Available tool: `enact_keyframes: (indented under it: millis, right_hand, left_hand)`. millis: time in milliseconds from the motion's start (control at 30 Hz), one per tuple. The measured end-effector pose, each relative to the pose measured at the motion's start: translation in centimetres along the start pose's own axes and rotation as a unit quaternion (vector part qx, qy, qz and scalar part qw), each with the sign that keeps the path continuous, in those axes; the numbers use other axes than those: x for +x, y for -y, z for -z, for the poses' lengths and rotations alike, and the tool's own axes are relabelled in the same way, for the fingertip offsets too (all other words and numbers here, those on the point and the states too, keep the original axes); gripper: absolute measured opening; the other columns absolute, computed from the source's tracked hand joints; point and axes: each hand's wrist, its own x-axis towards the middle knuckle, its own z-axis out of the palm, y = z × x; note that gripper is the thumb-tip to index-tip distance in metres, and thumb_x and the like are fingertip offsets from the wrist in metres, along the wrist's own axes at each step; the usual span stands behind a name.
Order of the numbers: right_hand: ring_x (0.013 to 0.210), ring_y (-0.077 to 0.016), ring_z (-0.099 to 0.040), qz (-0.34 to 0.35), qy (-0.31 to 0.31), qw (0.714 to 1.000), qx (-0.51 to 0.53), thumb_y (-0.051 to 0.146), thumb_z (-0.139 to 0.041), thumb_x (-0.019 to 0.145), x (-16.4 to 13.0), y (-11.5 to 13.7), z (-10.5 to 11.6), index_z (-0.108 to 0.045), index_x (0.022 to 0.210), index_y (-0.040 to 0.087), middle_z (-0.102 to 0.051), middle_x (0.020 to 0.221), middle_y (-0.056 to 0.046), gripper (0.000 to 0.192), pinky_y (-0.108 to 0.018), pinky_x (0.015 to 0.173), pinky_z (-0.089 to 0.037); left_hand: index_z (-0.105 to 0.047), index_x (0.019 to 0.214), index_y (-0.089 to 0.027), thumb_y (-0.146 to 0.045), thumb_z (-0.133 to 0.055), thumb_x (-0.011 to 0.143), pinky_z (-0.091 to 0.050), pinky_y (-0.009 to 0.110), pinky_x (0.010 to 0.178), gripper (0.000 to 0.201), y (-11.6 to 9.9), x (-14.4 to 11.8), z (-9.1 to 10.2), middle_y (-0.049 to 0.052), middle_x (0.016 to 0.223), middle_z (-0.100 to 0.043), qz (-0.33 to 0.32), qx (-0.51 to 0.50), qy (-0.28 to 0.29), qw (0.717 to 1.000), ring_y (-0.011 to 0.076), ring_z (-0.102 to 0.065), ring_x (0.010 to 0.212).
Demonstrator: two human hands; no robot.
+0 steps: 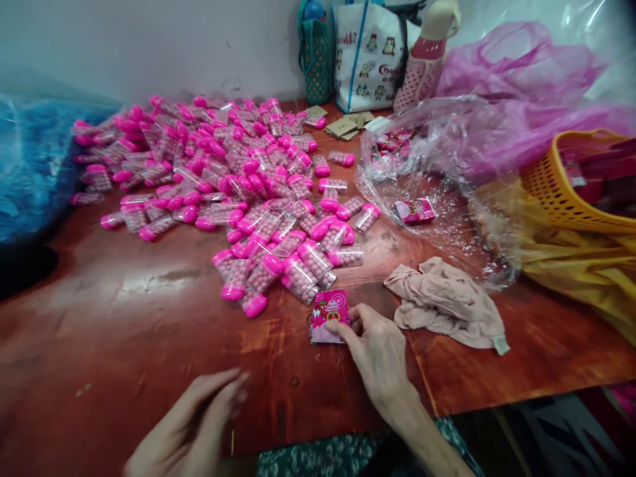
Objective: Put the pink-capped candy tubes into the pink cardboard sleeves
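A large heap of clear candy tubes with pink caps (233, 179) covers the middle of a reddish-brown table (124, 331). Just in front of the heap lies a small stack of pink printed cards (328, 317). My right hand (377, 354) rests on the table with its fingertips on that stack's lower edge. My left hand (191, 427) hovers low near the table's front edge, blurred, fingers loosely together, with nothing seen in it.
A crumpled beige cloth (447, 305) lies to the right of my right hand. Behind it a clear plastic bag (432, 192) holds pink packets. An orange basket (571, 179), pink plastic, tote bags (368, 56) and a blue bag (30, 165) ring the table.
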Motion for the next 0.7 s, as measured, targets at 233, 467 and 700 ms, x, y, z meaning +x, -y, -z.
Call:
enact_keyframes:
  millis: [233, 467, 700]
  right_hand:
    - [0.051, -0.0123, -0.052, 0.026, 0.022, 0.999, 0.02, 0.025, -0.053, 0.089, 0.5, -0.5, 0.9, -0.055, 0.06, 0.018, -0.059, 0.057, 0.001, 0.03, -0.023, 0.053, -0.036]
    - [0.067, -0.0199, -0.061, 0.114, 0.008, 0.993, -0.021, 0.012, -0.04, 0.09, -0.3, -1.4, 0.6, -0.065, 0.102, 0.016, -0.066, 0.078, -0.007, 0.029, -0.027, 0.06, -0.045]
    - [0.069, -0.0191, -0.057, 0.095, -0.101, 0.99, 0.019, 0.012, -0.04, 0.091, -0.2, -1.1, 2.1, -0.065, 0.097, 0.011, -0.062, 0.081, -0.009, 0.027, -0.028, 0.061, -0.042]
  left_hand:
    - [-0.067, 0.091, -0.02, -0.022, -0.069, 0.073, -0.046, 0.022, 0.059, 0.018, 0.7, 0.8, -10.3, 0.001, 0.079, -0.059, -0.159, 0.104, 0.209, 0.959, 0.0139, -0.055, 0.065]
    - [-0.063, 0.093, -0.02, -0.022, -0.064, 0.077, -0.047, 0.025, 0.061, 0.016, 2.7, 0.3, -10.0, 0.0, 0.08, -0.056, -0.179, 0.126, 0.171, 0.961, 0.0138, -0.054, 0.066]
    - [-0.062, 0.101, -0.022, -0.024, -0.064, 0.078, -0.048, 0.024, 0.064, 0.024, 2.8, -0.1, -9.8, 0.0, 0.087, -0.056, -0.141, 0.104, 0.176, 0.969, 0.0135, -0.055, 0.072]
